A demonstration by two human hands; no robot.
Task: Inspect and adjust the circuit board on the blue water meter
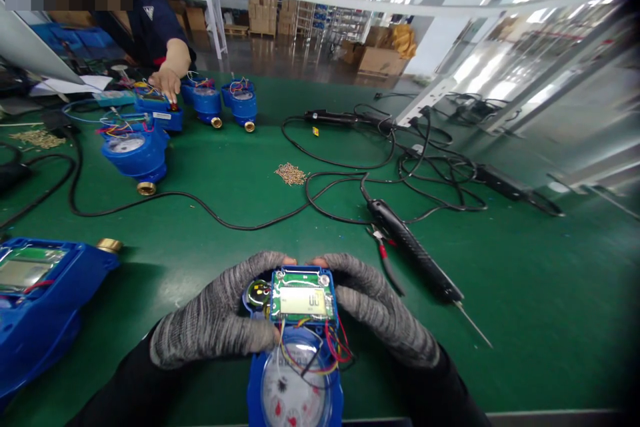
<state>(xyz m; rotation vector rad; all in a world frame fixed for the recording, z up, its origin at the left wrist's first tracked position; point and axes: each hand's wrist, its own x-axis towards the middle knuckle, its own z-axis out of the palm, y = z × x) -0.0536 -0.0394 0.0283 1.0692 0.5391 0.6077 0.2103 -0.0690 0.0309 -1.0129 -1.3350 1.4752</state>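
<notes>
A blue water meter (255,390) with a round dial stands at the near edge of the green table. On its upper part sits a green circuit board with a lit display (303,301), and red, yellow, white and black wires loop below it. My left hand (215,313), in a grey glove, is closed round the left side of the display housing, with the thumb at its lower left corner. My right hand (383,310), gloved the same way, grips the housing's right side and top edge.
An electric screwdriver (417,250) and red-handled pliers (384,257) lie to the right. Screws (291,174) are piled mid-table among black cables. Another meter (45,320) stands at the left; several more stand farther back, where a person's hand (167,83) touches one.
</notes>
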